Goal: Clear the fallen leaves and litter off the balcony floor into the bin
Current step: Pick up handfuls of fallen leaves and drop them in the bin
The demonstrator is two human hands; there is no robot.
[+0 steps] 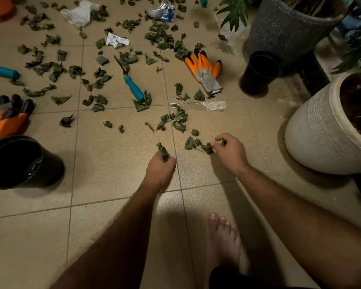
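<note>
Dark green fallen leaves (56, 69) lie scattered over the beige tiled floor (113, 163). My left hand (159, 168) grips a bunch of leaves (163, 150) that sticks out above its fist. My right hand (230, 152) pinches leaves at the edge of a small leaf pile (198, 144) on the floor. A black bin (50, 163) lies on its side at the left, its mouth towards me. Litter lies further off: a clear plastic strip (206, 105), crumpled white paper (116, 40), a white plastic bag (78, 14) and a silver-blue wrapper (164, 12).
A teal-handled weeder (131, 84) and an orange-grey glove (205, 70) lie among the leaves. A small black pot (258, 74), a grey planter (283, 30) and a white planter (321, 130) stand on the right. Orange gloves (6, 119) lie at left. My bare foot (222, 240) is below.
</note>
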